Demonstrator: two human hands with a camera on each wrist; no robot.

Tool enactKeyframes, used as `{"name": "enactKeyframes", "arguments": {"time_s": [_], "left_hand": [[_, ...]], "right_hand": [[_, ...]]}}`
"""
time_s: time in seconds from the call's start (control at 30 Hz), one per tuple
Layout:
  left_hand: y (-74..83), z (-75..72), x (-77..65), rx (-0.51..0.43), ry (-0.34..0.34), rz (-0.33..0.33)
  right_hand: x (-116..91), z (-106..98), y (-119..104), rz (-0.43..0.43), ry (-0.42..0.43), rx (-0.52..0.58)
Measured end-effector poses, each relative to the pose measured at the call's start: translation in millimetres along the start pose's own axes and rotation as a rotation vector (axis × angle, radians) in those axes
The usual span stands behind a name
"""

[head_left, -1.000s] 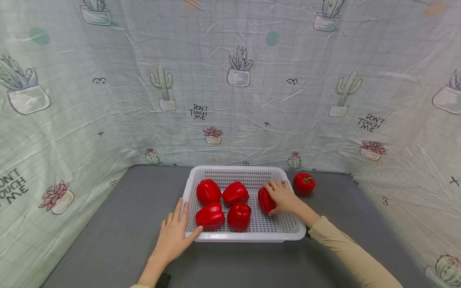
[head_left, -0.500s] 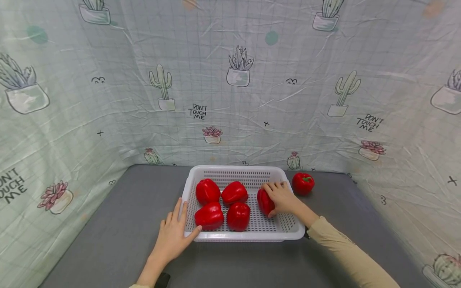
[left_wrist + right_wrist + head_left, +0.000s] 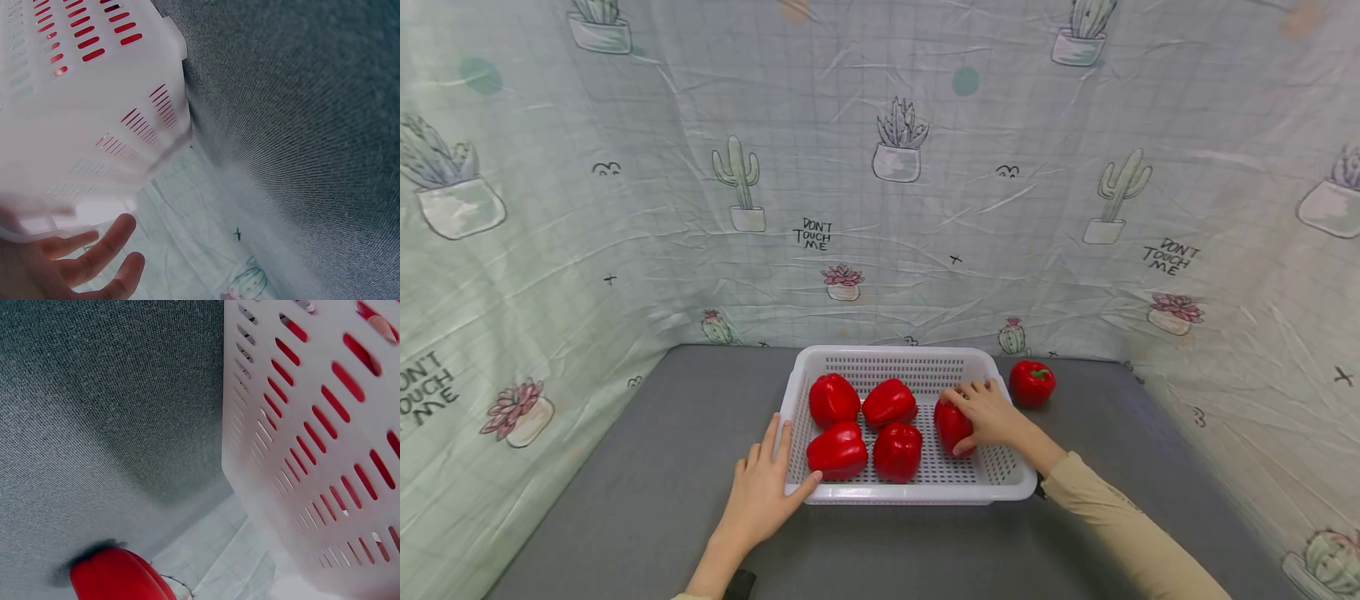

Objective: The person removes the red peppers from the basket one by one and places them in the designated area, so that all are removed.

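Observation:
A white perforated plastic basket (image 3: 898, 493) stands on the grey table with several red bell peppers in its left and middle part, among them a front-left pepper (image 3: 837, 451) and a back-left pepper (image 3: 834, 400). At the right end of the basket, my right hand (image 3: 991, 415) grips another red bell pepper (image 3: 950, 428) from above, thumb on the near side. My left hand (image 3: 762, 490) rests on the basket's front-left corner, fingers extended along the rim. The left wrist view shows several of its fingers (image 3: 100, 259) beside the basket wall (image 3: 94, 150).
Outside the basket, beyond its back-right corner, a red bell pepper with a green stem (image 3: 1032, 384) sits on the grey table (image 3: 700, 433). A cactus-printed curtain (image 3: 955, 217) encloses the table at the back and sides.
Within the basket, the pepper under my right hand has turned slightly and shifted a little toward the front, and the thumb has moved with it. My left hand stays in place.

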State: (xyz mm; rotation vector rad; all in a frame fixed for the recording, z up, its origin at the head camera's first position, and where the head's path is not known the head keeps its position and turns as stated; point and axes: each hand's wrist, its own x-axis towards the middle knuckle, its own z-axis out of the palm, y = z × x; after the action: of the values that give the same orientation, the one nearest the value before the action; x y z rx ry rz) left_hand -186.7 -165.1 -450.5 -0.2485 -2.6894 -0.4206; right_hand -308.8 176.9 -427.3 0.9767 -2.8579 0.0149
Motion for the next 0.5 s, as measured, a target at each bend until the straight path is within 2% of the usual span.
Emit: {"name": "enactKeyframes", "arguments": {"time_s": [0.27,0.5], "left_hand": [[0.0,-0.4,0.6,-0.009,0.0,-0.002],[0.0,-0.2,1.0,-0.013,-0.001,-0.002]], "right_hand": [[-2,1,4,-0.033,0.063,0.005],[-14,-8,2,-0.046,0.111,0.021]]}}
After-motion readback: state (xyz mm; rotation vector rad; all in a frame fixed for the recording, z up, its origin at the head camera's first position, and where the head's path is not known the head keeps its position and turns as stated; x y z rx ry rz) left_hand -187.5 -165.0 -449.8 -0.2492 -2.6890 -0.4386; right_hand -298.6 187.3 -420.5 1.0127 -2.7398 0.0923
